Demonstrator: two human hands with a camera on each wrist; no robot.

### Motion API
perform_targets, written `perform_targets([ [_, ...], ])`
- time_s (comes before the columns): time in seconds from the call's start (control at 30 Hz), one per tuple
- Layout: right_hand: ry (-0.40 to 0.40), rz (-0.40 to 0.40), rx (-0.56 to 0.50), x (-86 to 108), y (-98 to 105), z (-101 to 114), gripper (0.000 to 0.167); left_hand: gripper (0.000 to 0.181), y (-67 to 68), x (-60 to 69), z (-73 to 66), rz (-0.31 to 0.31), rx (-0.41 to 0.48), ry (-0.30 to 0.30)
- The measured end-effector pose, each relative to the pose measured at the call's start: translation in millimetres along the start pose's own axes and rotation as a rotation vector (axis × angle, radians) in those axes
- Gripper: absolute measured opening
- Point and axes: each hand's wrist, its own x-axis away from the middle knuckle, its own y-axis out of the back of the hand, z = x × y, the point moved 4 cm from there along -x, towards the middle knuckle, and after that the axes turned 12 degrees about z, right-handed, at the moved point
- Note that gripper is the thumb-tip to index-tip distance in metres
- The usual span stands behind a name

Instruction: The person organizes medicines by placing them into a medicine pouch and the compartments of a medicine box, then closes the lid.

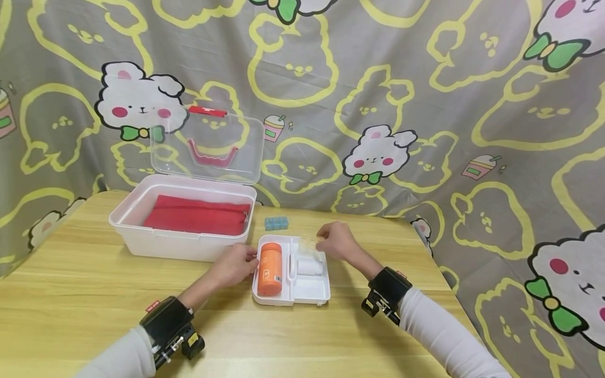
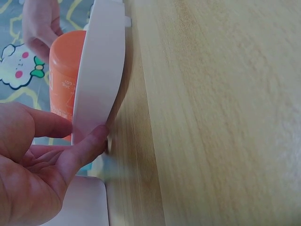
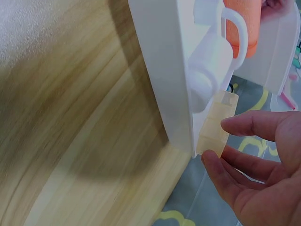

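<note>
Yellow pillbox (image 1: 309,245), below frame centre, pinched by right hand (image 1: 338,241).
Left hand (image 1: 236,264) pinches white case (image 2: 101,61); a slack right grip could drop the pillbox.

Right hand (image 1: 339,241) hides part of yellowish pillbox (image 3: 217,117); orange bottle (image 1: 270,269) small print unreadable; left sleeve (image 1: 120,354) cut off

i see a wood-grained table (image 1: 227,336) bearing a white box (image 1: 170,245) at left, a blue case (image 1: 276,223) and white tray (image 1: 313,290) mid-frame.
</note>
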Motion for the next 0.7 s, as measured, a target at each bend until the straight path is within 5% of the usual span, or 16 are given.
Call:
perform_targets([
  [0.7, -0.030, 0.053, 0.039, -3.8, -16.9, 5.7, 0.033, 0.028, 0.4, 1.1, 0.2, -0.006, -0.016, -0.007],
])
